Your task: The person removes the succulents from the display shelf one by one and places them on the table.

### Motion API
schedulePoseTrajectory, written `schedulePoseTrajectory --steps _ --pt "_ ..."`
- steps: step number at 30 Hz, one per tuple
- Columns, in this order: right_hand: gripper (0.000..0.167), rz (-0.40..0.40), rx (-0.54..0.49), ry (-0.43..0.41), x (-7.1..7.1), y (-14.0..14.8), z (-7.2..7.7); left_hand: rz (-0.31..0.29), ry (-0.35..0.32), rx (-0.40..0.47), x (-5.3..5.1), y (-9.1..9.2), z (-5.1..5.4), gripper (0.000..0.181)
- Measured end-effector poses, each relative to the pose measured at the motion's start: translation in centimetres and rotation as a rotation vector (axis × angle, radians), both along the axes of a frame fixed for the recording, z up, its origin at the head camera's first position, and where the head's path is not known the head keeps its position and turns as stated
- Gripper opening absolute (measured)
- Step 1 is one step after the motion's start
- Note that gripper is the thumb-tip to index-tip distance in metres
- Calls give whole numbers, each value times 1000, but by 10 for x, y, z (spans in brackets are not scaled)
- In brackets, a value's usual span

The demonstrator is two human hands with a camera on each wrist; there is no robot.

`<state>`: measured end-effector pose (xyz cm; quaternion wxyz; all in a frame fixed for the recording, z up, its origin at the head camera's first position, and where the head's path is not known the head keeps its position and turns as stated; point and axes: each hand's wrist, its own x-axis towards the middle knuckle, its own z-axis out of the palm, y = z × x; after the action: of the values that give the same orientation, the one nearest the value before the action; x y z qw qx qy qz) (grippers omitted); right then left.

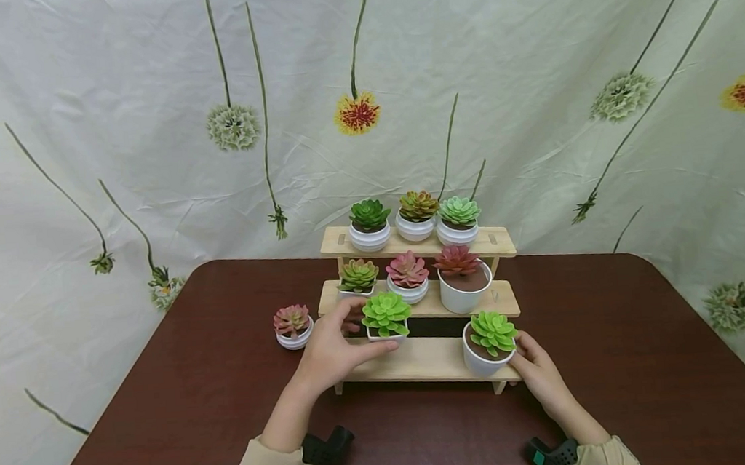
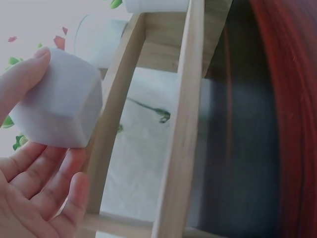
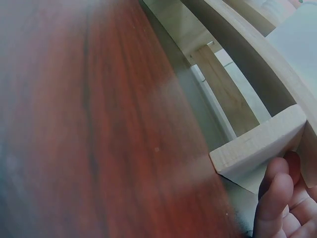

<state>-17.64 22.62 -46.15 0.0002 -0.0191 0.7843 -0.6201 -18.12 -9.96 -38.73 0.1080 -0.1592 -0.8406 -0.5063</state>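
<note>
On a dark table (image 1: 183, 415), a three-step stand (image 1: 432, 305) is carrying its load on slim legs; in my judgement, a jolt could be rocking everything on it. A person's right hand (image 1: 537, 369) is resting at the outer side of the round pot (image 1: 484, 362), though from here I am not able to tell whether it is gripping. That pot is sitting near the stand's right end, where an outward nudge could be sending it off. The left hand (image 1: 335, 345) is pinching the square pot (image 2: 62, 99) over the left of the bottom step; its smooth walls could be slipping if the thumb eases. Nearby, the pink plant (image 1: 294, 337) is standing on the table, where a stray knuckle could be tipping it.
</note>
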Motion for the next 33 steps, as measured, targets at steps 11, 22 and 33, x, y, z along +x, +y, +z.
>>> schedulePoseTrajectory --steps 11,22,33 --pt "25 5 -3 -9 1 0 1 -12 -44 19 -3 -17 4 66" --pt "25 2 2 -1 0 0 0 6 -85 29 -1 -29 9 69" --pt "24 1 5 -2 0 0 0 10 -66 -27 -3 -39 9 67"
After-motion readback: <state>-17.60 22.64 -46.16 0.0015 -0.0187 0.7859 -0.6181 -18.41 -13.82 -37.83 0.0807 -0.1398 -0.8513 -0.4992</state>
